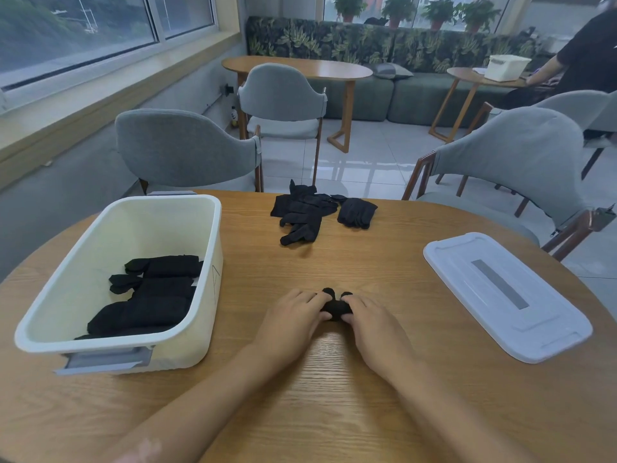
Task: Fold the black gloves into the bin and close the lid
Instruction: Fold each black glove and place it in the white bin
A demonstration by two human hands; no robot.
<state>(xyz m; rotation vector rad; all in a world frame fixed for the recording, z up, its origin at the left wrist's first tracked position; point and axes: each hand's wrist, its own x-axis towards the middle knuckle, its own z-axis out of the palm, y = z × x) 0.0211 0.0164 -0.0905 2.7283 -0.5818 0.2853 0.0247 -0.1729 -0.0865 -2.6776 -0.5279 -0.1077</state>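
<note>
Both hands press one glove [335,307] on the worktop [334,379]: left hand [293,317] and right hand [369,320] pinch its ends, each grip closed on cloth. Bin [40,332] lies to the left, nearer the left hand; its long axis runs away from the viewer. Lid [500,295] waits right.

From a single wide-angle camera on my head, I look forward and down across the round wooden table [334,396], my forearms entering from the bottom edge close to the lens. The view reaches past the table's far edge to grey chairs [187,148] and windows [83,31] beyond.
</note>
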